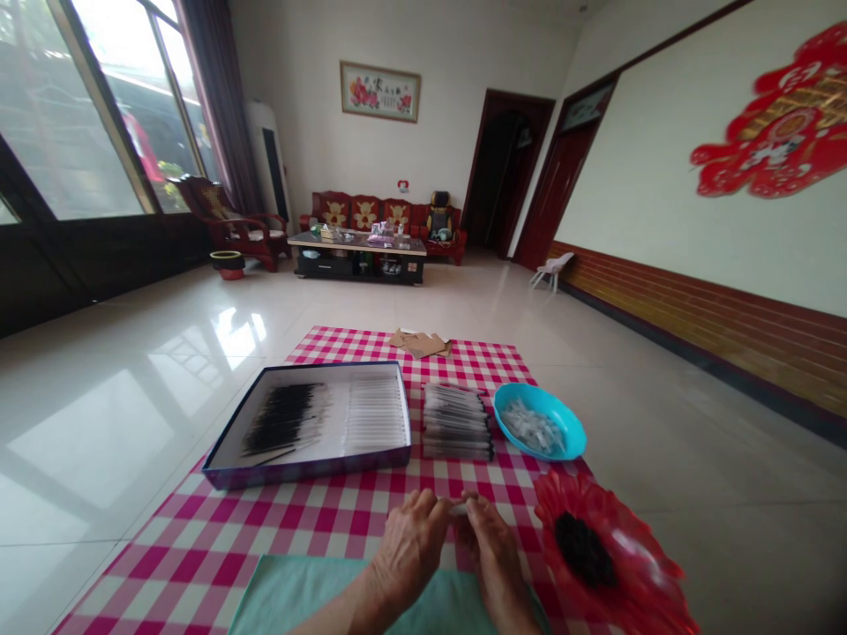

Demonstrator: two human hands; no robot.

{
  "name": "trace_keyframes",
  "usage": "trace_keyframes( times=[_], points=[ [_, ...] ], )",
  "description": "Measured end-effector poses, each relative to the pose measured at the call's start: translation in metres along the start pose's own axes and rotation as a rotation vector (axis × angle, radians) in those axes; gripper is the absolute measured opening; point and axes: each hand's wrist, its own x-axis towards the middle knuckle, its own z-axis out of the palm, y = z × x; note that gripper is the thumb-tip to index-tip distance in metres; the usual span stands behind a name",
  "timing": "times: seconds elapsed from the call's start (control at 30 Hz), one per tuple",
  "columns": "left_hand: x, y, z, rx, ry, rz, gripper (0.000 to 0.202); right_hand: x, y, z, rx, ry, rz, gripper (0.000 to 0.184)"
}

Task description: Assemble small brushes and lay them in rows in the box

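My left hand (410,542) and my right hand (490,547) meet low over the red-and-white checked cloth (318,520), fingers pinched together on a small pale piece (458,507) held between them. Beyond them lies a shallow blue-edged box (311,459) with rows of thin black-tipped sticks (284,419) and clear tubes. A stack of packed sticks (456,423) sits to the box's right. A turquoise bowl (569,432) holds small pale pieces. A red flower-shaped dish (635,556) with a dark heap (586,551) lies by my right hand.
A green cloth (297,591) lies under my forearms. Cardboard scraps (420,342) rest at the cloth's far edge. Shiny tiled floor surrounds the cloth. A coffee table (361,256), red sofa and armchair stand far back; a small white chair (552,269) is by the right wall.
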Motion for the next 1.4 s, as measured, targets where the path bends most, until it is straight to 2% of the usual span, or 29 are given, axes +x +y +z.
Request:
trace_keyframes(
  times=[0.1,0.23,0.33,0.43,0.5,0.6,0.67,0.73,0.8,0.87,0.97,1.03,1.1,1.17,1.27,1.4],
  points=[
    [0.003,0.004,0.007,-0.027,0.035,-0.035,0.023,0.002,0.004,0.001,0.030,0.015,0.007,0.032],
    [0.004,0.007,0.015,-0.143,0.052,-0.043,0.032,0.001,-0.001,0.000,0.046,0.041,-0.002,0.037],
    [0.003,0.010,0.008,-0.334,0.034,-0.020,0.035,-0.004,-0.012,-0.002,-0.069,0.050,-0.050,0.039],
    [0.003,0.013,-0.010,-0.574,-0.001,-0.071,0.033,-0.011,-0.021,0.000,-0.140,0.037,-0.080,0.036],
    [0.004,0.010,-0.021,-0.800,-0.102,-0.164,0.033,-0.015,-0.026,0.003,-0.124,-0.006,-0.068,0.033],
    [0.001,-0.003,-0.028,-1.293,-0.432,-0.423,0.036,-0.012,-0.037,0.002,0.038,-0.059,-0.068,0.029],
    [-0.005,-0.016,-0.026,-1.599,-0.671,-0.637,0.035,-0.006,-0.053,-0.005,0.202,-0.005,-0.126,0.028],
    [-0.012,-0.027,-0.018,-1.759,-0.789,-0.762,0.037,0.000,-0.074,-0.014,0.272,0.068,-0.193,0.027],
    [-0.019,-0.034,-0.009,-1.808,-0.761,-0.769,0.037,0.004,-0.093,-0.022,0.256,0.046,-0.168,0.028],
    [-0.021,-0.036,0.000,-1.830,-0.667,-0.761,0.035,0.006,-0.105,-0.025,0.197,0.010,-0.115,0.030],
    [-0.019,-0.037,0.008,-1.892,-0.543,-0.791,0.033,0.012,-0.104,-0.031,-0.003,-0.001,-0.049,0.036],
    [-0.017,-0.035,0.009,-1.915,-0.496,-0.784,0.034,0.025,-0.099,-0.038,-0.221,0.003,-0.054,0.041],
    [-0.016,-0.033,0.007,-1.912,-0.481,-0.766,0.034,0.045,-0.098,-0.051,-0.493,0.022,-0.123,0.042],
    [-0.016,-0.030,0.005,-1.900,-0.474,-0.749,0.032,0.071,-0.102,-0.065,-0.749,0.070,-0.206,0.035],
    [-0.016,-0.026,0.004,-1.901,-0.449,-0.733,0.030,0.112,-0.112,-0.084,-0.906,0.145,-0.233,0.022],
    [-0.016,-0.028,0.008,-1.931,-0.436,-0.715,0.029,0.152,-0.120,-0.099,-1.072,0.259,-0.242,0.016]
  ],
)
